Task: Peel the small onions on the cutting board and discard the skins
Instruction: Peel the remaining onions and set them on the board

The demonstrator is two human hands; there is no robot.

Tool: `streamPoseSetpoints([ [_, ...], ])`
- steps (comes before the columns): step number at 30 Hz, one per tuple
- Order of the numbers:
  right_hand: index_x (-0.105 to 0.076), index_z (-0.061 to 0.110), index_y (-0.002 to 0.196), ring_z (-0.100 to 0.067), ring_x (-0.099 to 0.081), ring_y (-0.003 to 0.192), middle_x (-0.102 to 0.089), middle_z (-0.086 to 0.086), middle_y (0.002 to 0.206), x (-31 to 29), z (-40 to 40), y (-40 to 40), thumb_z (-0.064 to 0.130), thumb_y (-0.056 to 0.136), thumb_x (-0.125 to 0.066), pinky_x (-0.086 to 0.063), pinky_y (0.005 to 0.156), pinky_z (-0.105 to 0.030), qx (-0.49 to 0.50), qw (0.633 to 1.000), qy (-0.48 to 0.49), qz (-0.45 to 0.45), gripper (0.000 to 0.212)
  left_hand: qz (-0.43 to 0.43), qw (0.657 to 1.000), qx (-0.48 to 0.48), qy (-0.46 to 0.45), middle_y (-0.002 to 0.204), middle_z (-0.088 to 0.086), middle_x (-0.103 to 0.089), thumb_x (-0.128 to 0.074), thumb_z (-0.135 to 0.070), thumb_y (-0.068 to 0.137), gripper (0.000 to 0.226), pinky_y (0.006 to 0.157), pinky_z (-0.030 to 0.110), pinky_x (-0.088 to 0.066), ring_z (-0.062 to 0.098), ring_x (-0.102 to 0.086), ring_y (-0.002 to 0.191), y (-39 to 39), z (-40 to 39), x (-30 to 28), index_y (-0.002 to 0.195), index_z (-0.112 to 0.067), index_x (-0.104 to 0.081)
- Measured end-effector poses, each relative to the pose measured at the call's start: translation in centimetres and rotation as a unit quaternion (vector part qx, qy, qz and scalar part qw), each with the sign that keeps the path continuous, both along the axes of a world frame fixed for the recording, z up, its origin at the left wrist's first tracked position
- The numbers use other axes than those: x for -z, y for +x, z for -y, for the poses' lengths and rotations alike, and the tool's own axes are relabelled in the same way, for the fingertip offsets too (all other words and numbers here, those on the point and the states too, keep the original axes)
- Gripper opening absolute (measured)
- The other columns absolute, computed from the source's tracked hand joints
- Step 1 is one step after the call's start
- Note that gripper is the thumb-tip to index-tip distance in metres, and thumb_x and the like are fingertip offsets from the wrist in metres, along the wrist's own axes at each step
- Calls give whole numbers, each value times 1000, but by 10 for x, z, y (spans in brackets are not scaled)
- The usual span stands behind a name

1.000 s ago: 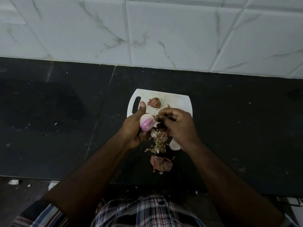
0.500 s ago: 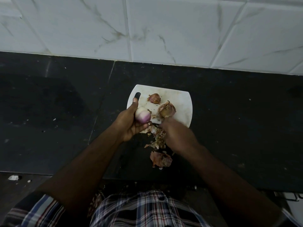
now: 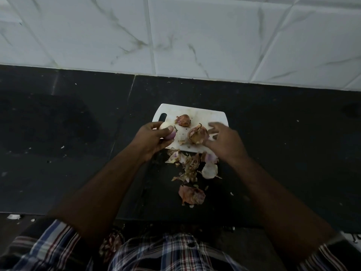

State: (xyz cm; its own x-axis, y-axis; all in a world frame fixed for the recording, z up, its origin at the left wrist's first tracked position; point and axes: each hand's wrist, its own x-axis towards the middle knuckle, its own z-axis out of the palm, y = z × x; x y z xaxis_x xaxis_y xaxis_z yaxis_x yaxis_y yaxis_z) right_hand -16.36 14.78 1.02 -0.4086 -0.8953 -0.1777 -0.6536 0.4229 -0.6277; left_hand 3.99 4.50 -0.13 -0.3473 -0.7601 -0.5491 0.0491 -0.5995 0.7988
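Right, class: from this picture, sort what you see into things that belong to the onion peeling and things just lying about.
Part of the job:
peeled onion in the left hand
two unpeeled onions
cutting board
skins
right hand, reaching

Lying about:
white scrap near the counter edge
tiled wall

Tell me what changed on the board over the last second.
The right hand left the peeled onion, dropped toward the skins, and now reaches open-fingered beside the nearer unpeeled onion. The left hand, still gripping the peeled onion, moved left. The far onion and cutting board stayed put.
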Motion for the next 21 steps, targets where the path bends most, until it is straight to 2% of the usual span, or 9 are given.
streamPoseSetpoints([
  [2,-41,20,148,-23,-56,125,-56,-5,140,9,20,-9,40,77,-80,-48,102,-41,35,999,7,-8,83,28,999,-5,-21,121,20,-69,-74,-7,89,40,62,24,-59,21,-74,90,-11,7,0,124,-7,-56],
  [4,-30,20,153,-28,-47,134,-45,-10,149,20,34,-5,51,72,-81,-43,108,-45,16,999,29,-7,100,68,996,-1,-54,120,16,-68,-78,-7,86,42,65,26,-60,20,-74,92,-24,16,1,121,-11,-56],
  [6,-25,19,153,-32,-44,135,-40,-13,151,30,44,4,61,69,-79,-42,108,-48,-3,998,57,-10,108,113,989,27,-96,116,14,-67,-79,-3,83,42,69,29,-61,20,-74,90,-39,24,1,118,-15,-59],
  [9,-34,17,147,-33,-51,127,-50,-12,141,44,52,12,61,68,-79,-46,102,-48,-29,996,70,-45,101,165,970,89,-155,101,10,-66,-76,3,81,44,78,36,-61,17,-68,80,-62,35,-4,119,-16,-63],
  [12,-45,14,138,-29,-57,116,-60,-10,127,49,49,4,47,67,-83,-49,97,-43,-6,999,27,-31,87,198,948,151,-197,102,10,-68,-78,1,80,50,86,43,-61,24,-72,89,-83,45,-3,124,-17,-63],
  [16,-47,10,137,-28,-56,118,-59,-9,128,50,35,-15,37,62,-86,-46,100,-42,46,999,-15,-18,89,278,889,258,-258,114,10,-63,-78,-8,81,61,84,42,-61,26,-68,99,-117,54,5,136,-15,-53],
  [21,-51,9,135,-25,-57,118,-61,-8,128,58,21,-27,39,62,-89,-47,101,-40,59,998,-21,-4,87,366,786,373,-330,125,13,-59,-76,-17,82,64,89,35,-57,25,-60,111,-161,59,11,138,-6,-47],
])
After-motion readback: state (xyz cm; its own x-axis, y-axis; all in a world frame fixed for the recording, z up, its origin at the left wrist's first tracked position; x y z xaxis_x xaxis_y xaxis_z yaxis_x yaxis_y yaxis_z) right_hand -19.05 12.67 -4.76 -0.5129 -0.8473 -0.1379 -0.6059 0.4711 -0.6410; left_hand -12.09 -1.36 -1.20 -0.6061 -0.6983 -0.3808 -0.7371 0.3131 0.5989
